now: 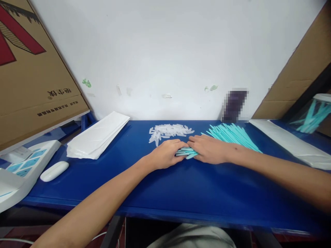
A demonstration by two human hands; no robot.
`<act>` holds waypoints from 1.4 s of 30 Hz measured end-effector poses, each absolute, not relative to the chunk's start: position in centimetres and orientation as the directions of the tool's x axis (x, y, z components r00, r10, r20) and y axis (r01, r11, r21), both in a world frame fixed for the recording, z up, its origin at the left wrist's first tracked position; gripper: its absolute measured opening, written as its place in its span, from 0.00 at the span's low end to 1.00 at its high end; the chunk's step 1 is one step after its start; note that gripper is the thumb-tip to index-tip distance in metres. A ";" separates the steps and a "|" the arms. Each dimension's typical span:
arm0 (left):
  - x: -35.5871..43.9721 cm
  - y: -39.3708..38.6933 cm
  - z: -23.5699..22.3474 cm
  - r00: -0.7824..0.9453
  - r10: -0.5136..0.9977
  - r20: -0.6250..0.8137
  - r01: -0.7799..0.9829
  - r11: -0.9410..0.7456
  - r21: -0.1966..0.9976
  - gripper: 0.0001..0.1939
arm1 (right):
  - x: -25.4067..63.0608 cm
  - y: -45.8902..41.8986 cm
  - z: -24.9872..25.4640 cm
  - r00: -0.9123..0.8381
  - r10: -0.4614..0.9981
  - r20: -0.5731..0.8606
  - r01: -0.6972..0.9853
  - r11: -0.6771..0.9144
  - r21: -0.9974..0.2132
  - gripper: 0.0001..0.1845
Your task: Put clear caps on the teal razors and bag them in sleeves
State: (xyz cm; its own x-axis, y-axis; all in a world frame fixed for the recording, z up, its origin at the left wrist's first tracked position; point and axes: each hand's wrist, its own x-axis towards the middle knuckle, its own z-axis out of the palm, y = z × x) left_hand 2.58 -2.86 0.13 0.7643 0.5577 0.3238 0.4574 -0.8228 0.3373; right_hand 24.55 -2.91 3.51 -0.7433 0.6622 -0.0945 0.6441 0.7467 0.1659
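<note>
My left hand (165,153) and my right hand (210,148) meet above the middle of the blue table (160,189). Between them lies a small bundle of slim teal sticks (188,152), gripped from both sides with the fingers closed around it. The far ends of the bundle are hidden by my fingers. Just behind my left hand spreads a heap of small, translucent white pieces (170,130). A larger pile of teal sticks (232,133) lies behind my right hand and forearm, partly covered by them.
On the left are a stack of white packets (98,136), a white oval case (54,171) and a white tray with blue panels (33,165). A long white packet (292,141) and a clear tub of teal sticks (314,112) sit right. Cardboard (38,79) stands at left.
</note>
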 end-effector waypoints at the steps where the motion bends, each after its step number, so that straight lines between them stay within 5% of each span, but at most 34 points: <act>1: 2.5 -2.9 0.1 0.763 0.553 0.334 0.449 -0.826 0.342 0.16 | 24.7 -2.9 3.3 -0.751 0.658 -0.053 0.646 0.748 0.151 0.09; 7: 2.9 -4.1 2.3 0.649 0.544 0.532 0.362 -0.836 0.412 0.21 | 25.1 -2.9 2.9 -0.713 0.679 0.175 0.623 0.728 -0.288 0.12; 10: 4.2 -4.8 5.2 0.577 0.500 0.646 0.245 -0.860 0.447 0.21 | 24.3 -3.5 3.5 -0.623 0.733 0.273 0.497 0.641 -0.585 0.11; 13: 6.4 -5.2 8.6 0.588 0.448 0.673 0.114 -0.870 0.479 0.15 | 23.1 -4.0 4.3 -0.543 0.768 0.339 0.337 0.569 -0.750 0.08; 20: 11.0 -4.2 11.1 0.593 0.483 0.645 0.151 -0.853 0.500 0.16 | 22.4 -3.9 3.8 -0.471 0.830 0.299 0.192 0.427 -0.883 0.16; 25: 11.5 -2.2 8.9 0.665 0.551 0.505 0.457 -0.834 0.308 0.22 | 21.9 -3.8 0.7 -0.360 0.889 0.282 0.067 0.327 -0.943 0.20; 29: 11.6 -2.5 9.6 0.725 0.571 0.385 0.518 -0.821 0.240 0.21 | 21.7 -3.8 0.0 -0.348 0.894 0.281 0.007 0.302 -0.953 0.23; 34: 10.4 -3.1 11.1 0.756 0.463 0.463 0.293 -0.871 0.393 0.21 | 22.1 -4.1 0.8 -0.305 0.906 0.293 -0.041 0.295 -0.955 0.26; 36: 7.7 -2.0 11.1 0.646 0.546 0.534 0.357 -0.834 0.420 0.24 | 22.3 -4.4 1.1 -0.317 0.907 0.276 -0.067 0.269 -0.961 0.26; 39: 0.7 1.0 10.4 0.442 0.746 0.499 0.769 -0.602 0.217 0.27 | 22.6 -4.8 0.9 -0.364 0.900 0.239 -0.053 0.236 -0.970 0.25; 42: -8.4 3.9 9.2 0.037 0.968 0.249 0.999 -0.036 -0.007 0.42 | 22.7 -5.0 0.4 -0.406 0.893 0.196 -0.017 0.207 -0.978 0.23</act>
